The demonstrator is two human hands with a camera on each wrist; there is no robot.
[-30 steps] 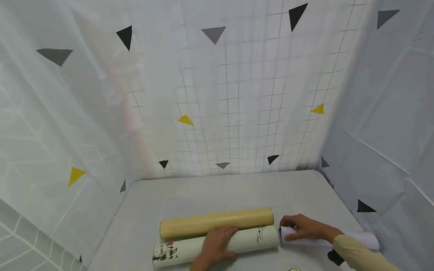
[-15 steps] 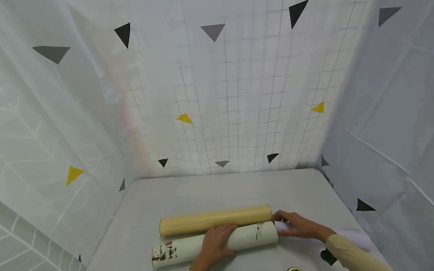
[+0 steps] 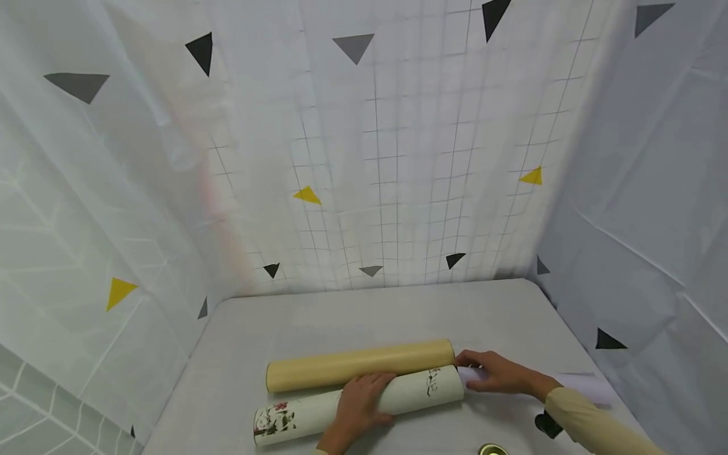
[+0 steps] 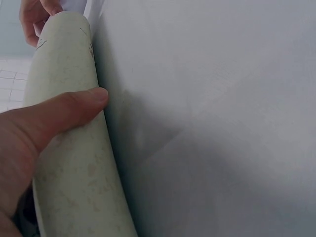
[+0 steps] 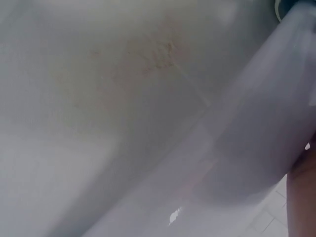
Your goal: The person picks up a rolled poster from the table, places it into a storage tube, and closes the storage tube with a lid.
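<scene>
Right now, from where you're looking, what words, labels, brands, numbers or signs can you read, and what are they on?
No text can be quoted with certainty.
White tube, right end: dark brushed marks like writing, too small to read.
Same tube, left end: dark-and-red picture, no readable letters.
Yellow tube and white roll: no writing visible.
Backdrop: triangles, but no words.
</scene>
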